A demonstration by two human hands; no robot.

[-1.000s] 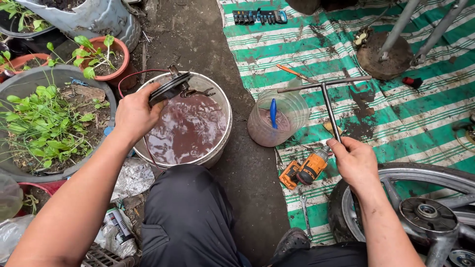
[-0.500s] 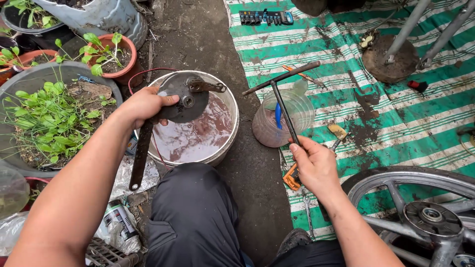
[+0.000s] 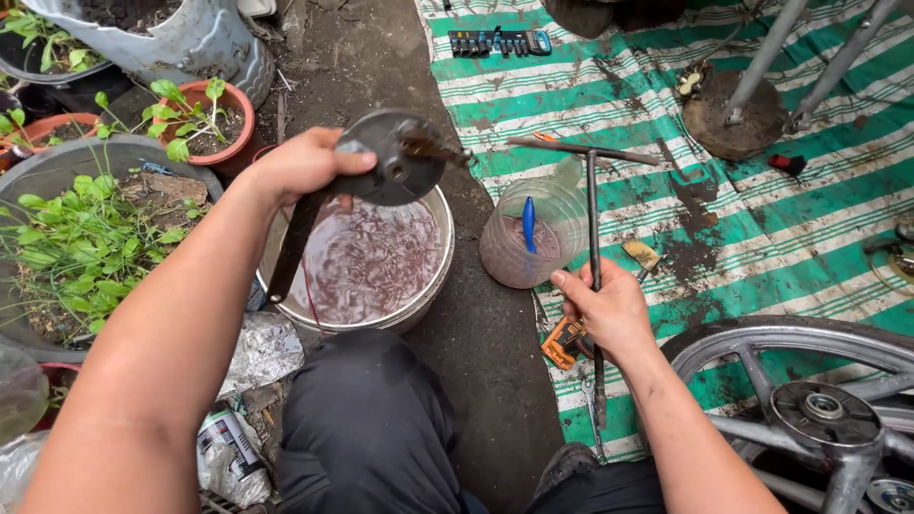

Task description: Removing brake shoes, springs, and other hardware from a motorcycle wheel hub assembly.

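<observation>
Holding a round metal brake plate [image 3: 392, 157] with its long arm hanging down, my left hand [image 3: 303, 164] grips it above a bucket of murky reddish liquid [image 3: 367, 262]. My right hand [image 3: 609, 309] is clenched around the shaft of a T-handle wrench [image 3: 592, 205], just beside a clear plastic jar [image 3: 533, 238]. A wheel [image 3: 809, 400] lies on the green striped tarp [image 3: 762, 228].

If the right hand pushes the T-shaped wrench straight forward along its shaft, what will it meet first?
Probably nothing solid at first. The right hand holds the T-shaped wrench pointing away over the striped mat. The clear plastic jar stands just left of the shaft, apparently beside that line. Depth is unclear, so it might graze it.
</observation>
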